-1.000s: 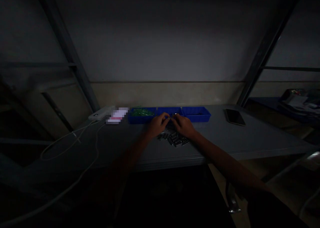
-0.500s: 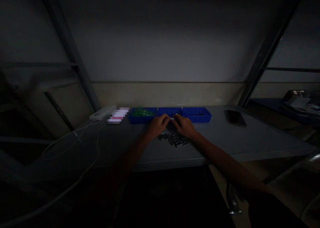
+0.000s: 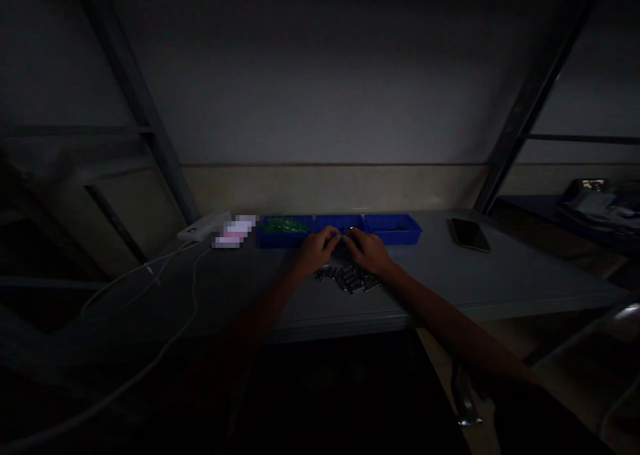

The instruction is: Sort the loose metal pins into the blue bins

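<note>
My left hand (image 3: 318, 250) and my right hand (image 3: 369, 250) meet at the fingertips just in front of the middle blue bin (image 3: 340, 220). Both are closed in a pinch, thumbs and index fingers together around something small that is too dark to make out. Right below them on the table lies a loose pile of small shiny metal cylinders (image 3: 353, 280). The left blue bin (image 3: 281, 242) holds green, clear-looking plastic pieces (image 3: 285, 225). In the right blue bin (image 3: 393, 228) lie a few small dark parts.
A phone (image 3: 470, 234) lies on the grey table (image 3: 520, 268) to the right. At the left are a white power strip (image 3: 203, 227), a blurred-out bright item (image 3: 235, 232) and white cables (image 3: 194, 295). Metal posts (image 3: 520, 115) frame the table; a wall stands behind.
The pale, shiny piece that showed between my fingertips is now mostly covered and darker. My hands have stayed nearly in place, and the view has shifted slightly.
</note>
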Tool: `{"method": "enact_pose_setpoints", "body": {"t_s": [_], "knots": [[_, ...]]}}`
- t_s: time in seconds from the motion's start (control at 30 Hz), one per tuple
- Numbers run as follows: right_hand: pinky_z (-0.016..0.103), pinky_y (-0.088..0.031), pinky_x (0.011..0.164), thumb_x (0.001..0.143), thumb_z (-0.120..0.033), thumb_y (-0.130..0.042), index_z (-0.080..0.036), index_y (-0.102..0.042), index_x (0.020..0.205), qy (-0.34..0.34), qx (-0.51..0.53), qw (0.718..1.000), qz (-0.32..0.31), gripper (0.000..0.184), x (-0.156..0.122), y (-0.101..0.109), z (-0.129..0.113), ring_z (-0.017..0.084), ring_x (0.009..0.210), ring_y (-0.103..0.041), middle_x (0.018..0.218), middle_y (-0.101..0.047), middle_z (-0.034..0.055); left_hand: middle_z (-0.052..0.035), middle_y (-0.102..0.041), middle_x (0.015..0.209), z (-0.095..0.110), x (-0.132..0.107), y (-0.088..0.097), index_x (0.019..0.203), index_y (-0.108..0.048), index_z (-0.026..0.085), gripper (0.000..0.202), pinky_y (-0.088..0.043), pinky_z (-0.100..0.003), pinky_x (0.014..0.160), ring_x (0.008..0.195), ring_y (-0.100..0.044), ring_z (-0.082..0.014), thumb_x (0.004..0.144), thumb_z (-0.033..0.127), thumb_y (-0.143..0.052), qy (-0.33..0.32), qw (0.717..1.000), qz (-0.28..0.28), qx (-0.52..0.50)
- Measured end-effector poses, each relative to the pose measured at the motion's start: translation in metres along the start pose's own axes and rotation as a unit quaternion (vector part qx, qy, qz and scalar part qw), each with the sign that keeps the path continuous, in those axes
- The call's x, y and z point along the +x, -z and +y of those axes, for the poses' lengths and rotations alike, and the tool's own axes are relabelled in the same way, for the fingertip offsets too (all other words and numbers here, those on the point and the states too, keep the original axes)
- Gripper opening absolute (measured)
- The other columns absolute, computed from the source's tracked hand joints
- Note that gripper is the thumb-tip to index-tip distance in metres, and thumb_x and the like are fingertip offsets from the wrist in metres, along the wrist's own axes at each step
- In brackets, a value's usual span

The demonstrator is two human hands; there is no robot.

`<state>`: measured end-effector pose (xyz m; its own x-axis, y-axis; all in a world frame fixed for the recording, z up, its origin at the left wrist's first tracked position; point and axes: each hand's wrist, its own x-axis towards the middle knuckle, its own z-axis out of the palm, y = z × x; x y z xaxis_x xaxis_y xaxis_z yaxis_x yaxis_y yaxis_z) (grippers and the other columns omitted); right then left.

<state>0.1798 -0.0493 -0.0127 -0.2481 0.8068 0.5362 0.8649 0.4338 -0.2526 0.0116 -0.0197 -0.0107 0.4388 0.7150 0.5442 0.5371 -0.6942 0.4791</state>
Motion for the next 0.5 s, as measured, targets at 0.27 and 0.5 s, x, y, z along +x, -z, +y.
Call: {"method": "enact_pose_setpoints", "body": {"t_s": [0.27, 0.5], "knots": [[0.023, -0.037, 0.061, 0.089, -0.037, -0.042, -0.017, -0.053, 0.105, 0.01, -0.003, 1.0, -0.011, 0.028, -0.0006, -0.0011, 0.0007, 0.016, 0.07, -0.062, 0.08, -0.067, 0.0048, -0.0023, -0.064, 0.073, -0.0012, 0.0004, -0.001, 0.094, -0.057, 0.016, 0.022, -0.041, -0.024, 0.062, 0.066, -0.059, -0.0146, 0.087, 0.031, -0.043, -0.001, 1.0, -0.008, 0.006], [0.023, -0.037, 0.066, 0.093, -0.037, -0.034, -0.018, -0.055, 0.101, 0.021, -0.026, 0.999, -0.04, 0.03, 0.0003, 0.0, -0.0007, 0.016, 0.078, -0.062, 0.088, -0.067, 0.0068, 0.0011, -0.057, 0.063, 0.0001, -0.0004, 0.0006, 0.099, -0.055, 0.015, 0.023, -0.038, -0.023, 0.057, 0.058, -0.054, -0.0127, 0.086, 0.029, -0.043, -0.003, 1.0, -0.016, -0.011]]}}
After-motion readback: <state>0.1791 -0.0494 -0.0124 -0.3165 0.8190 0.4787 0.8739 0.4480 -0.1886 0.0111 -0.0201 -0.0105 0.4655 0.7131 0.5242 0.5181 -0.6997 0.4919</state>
